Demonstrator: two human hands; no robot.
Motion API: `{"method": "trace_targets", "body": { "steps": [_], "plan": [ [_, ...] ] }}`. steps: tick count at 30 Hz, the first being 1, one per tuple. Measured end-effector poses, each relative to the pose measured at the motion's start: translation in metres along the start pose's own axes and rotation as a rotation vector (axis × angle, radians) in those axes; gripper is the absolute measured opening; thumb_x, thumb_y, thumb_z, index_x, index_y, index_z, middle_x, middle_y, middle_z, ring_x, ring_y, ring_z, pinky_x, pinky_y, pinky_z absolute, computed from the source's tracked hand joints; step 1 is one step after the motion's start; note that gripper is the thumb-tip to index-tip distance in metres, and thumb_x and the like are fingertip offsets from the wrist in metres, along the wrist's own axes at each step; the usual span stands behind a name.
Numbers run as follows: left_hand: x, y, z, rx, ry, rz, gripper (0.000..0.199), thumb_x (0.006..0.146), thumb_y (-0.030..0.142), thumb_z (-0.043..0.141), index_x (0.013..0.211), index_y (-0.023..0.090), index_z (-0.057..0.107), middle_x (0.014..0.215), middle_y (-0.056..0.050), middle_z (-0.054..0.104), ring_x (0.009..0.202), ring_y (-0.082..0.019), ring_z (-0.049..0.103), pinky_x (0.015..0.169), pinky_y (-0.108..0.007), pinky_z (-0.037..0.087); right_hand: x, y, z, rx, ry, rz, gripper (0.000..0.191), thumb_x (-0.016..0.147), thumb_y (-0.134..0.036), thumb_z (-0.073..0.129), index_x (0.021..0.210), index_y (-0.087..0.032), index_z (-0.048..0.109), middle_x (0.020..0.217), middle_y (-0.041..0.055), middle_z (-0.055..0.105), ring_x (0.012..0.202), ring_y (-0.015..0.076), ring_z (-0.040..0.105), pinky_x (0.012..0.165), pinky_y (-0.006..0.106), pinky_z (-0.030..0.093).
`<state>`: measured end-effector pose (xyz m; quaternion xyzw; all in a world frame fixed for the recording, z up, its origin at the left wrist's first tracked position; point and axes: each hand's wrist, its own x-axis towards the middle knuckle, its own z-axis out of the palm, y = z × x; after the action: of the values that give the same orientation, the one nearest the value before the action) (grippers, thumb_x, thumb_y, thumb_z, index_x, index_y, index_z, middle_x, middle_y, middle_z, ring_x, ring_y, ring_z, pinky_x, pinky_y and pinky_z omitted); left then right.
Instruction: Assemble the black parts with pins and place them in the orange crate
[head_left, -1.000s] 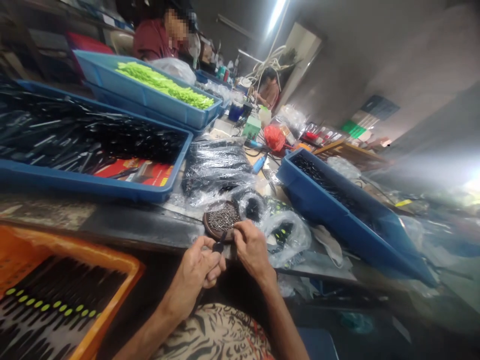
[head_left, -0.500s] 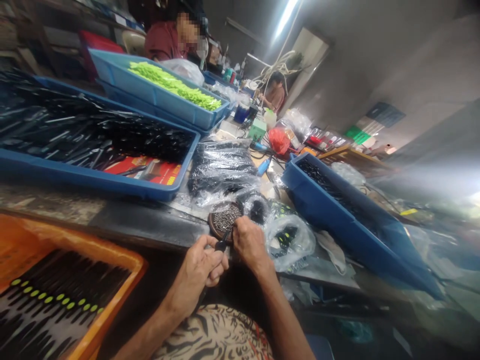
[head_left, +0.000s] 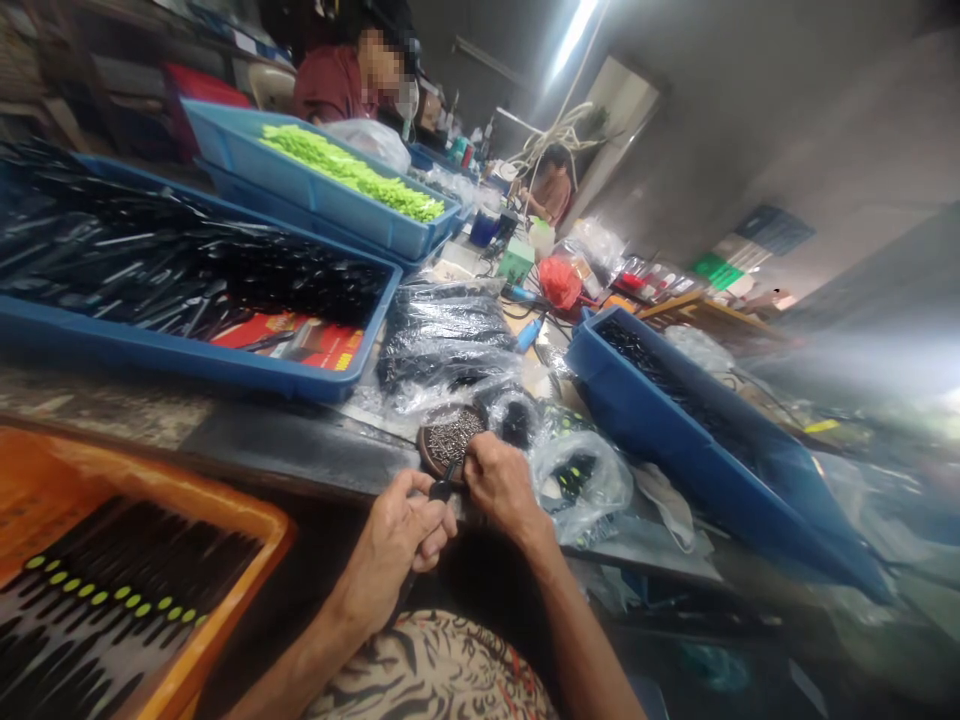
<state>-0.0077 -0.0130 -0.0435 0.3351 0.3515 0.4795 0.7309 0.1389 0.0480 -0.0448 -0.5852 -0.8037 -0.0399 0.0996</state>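
Observation:
My left hand [head_left: 409, 522] is closed around a slim black handle-like piece [head_left: 441, 490], its tip pointing up toward the bench edge. Just right of that tip, my right hand [head_left: 501, 480] is closed with thumb and fingers pinched together; whatever sits between them is too small or hidden to name. Both hands are held in front of a round brown dish [head_left: 426, 445] full of small silvery metal pieces [head_left: 453, 432]. Beside my right wrist lies an open clear plastic bag [head_left: 611, 480] with black and yellow-green parts inside.
An orange crate [head_left: 255, 560] of black pieces with yellow-green dots stands at lower left. Blue trays [head_left: 315, 380] hold dark parts, another tray [head_left: 300, 195] bright green ones. On the right a long blue bin [head_left: 697, 450] slants. Two people [head_left: 330, 80] sit farther back.
The hands stay almost in place. My right hand has shifted very slightly, its fingers still pinched near the tip of the black piece; the view has moved a little.

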Motion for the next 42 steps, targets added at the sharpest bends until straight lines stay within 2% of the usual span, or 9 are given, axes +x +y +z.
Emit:
{"method": "trace_targets", "body": {
  "steps": [6,13,21,30,37,42],
  "plan": [
    [0.001,0.001,-0.001,-0.041,0.025,0.005,0.02,0.079,0.027,0.056,0.083,0.019,0.038,0.066,0.001,0.057,0.046,-0.004,0.036,0.041,-0.015,0.023,-0.003,0.0,-0.002,0.121,0.04,0.017,0.012,0.08,-0.015,0.042,0.08,-0.017,0.053,0.073,0.0023,0.056,0.064,0.0147,0.05,0.058,0.025,0.03],
    [0.005,0.001,0.0,-0.096,0.018,0.015,0.021,0.077,0.026,0.058,0.081,0.019,0.038,0.066,0.0,0.058,0.046,-0.004,0.037,0.041,-0.015,0.023,-0.003,-0.001,-0.009,0.581,0.124,0.122,0.012,0.08,-0.018,0.041,0.071,-0.019,0.049,0.063,-0.0019,0.048,0.057,0.0126,0.045,0.057,0.023,0.035],
    [0.007,0.003,0.0,-0.158,0.015,-0.002,0.02,0.076,0.022,0.059,0.08,0.017,0.041,0.066,-0.001,0.058,0.046,-0.004,0.037,0.041,-0.015,0.023,-0.005,-0.006,-0.009,0.915,0.053,0.227,0.009,0.076,-0.021,0.051,0.068,-0.018,0.054,0.057,-0.0035,0.051,0.05,0.0103,0.045,0.049,0.021,0.036],
    [0.012,0.001,0.002,-0.203,0.002,-0.026,0.022,0.074,0.021,0.061,0.08,0.017,0.041,0.064,-0.001,0.059,0.045,-0.004,0.037,0.04,-0.014,0.022,-0.003,-0.007,-0.002,1.107,0.044,0.255,0.004,0.073,-0.021,0.055,0.071,-0.018,0.055,0.059,-0.0038,0.052,0.049,0.0095,0.046,0.046,0.02,0.039],
    [0.013,0.001,0.004,-0.175,0.014,-0.01,0.02,0.075,0.02,0.059,0.082,0.018,0.04,0.064,-0.001,0.059,0.046,-0.004,0.038,0.041,-0.015,0.023,-0.004,-0.01,-0.006,1.181,0.05,0.354,0.005,0.072,-0.02,0.056,0.075,-0.017,0.059,0.054,-0.0033,0.055,0.047,0.0111,0.051,0.044,0.021,0.041],
    [0.014,0.001,0.003,-0.1,0.036,0.042,0.017,0.076,0.022,0.057,0.081,0.018,0.041,0.066,-0.001,0.059,0.046,-0.005,0.039,0.041,-0.015,0.025,-0.017,-0.012,-0.015,1.138,0.061,0.253,0.014,0.077,-0.02,0.053,0.083,-0.018,0.065,0.053,-0.0029,0.054,0.046,0.011,0.049,0.047,0.022,0.04]
  ]
}}
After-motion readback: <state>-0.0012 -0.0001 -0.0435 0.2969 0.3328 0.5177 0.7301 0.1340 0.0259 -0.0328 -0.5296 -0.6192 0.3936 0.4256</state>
